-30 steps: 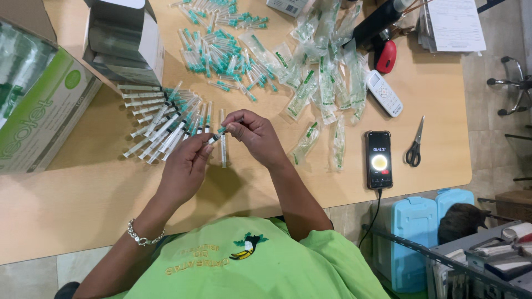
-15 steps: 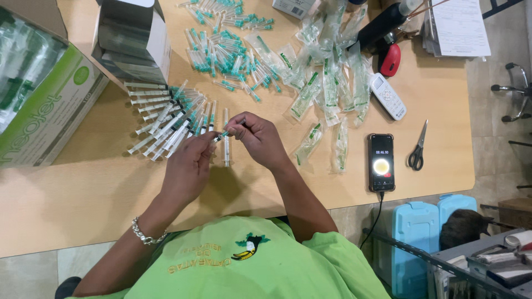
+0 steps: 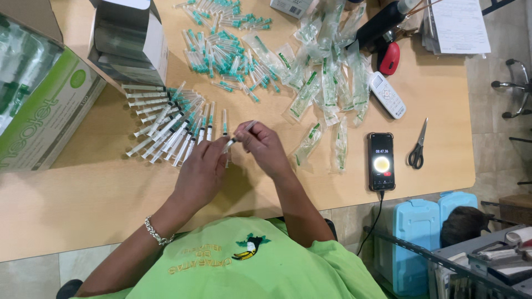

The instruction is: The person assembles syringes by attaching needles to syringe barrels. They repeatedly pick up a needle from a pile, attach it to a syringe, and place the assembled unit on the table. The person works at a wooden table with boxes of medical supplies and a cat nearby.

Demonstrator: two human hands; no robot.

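Observation:
My left hand point(image 3: 200, 176) and my right hand point(image 3: 265, 147) meet over the wooden table point(image 3: 100, 216), both gripping one clear syringe point(image 3: 241, 133) with a green needle cap, held tilted between the fingertips. Just left of my hands lies a fanned row of assembled syringes point(image 3: 166, 124). Further back lies a pile of loose green-capped needles point(image 3: 227, 52). Empty clear wrappers point(image 3: 324, 83) are strewn to the right of my right hand.
A green and white carton point(image 3: 47, 113) and an open grey box point(image 3: 130, 41) stand at the left. A phone point(image 3: 380, 160) on a cable, scissors point(image 3: 417, 147), a white remote point(image 3: 387, 95), a red object point(image 3: 388, 58) and papers point(image 3: 457, 25) lie at the right.
The syringe in my hands has tipped from nearly upright to slanted up toward the right. Both hands stay at the same spot on the table.

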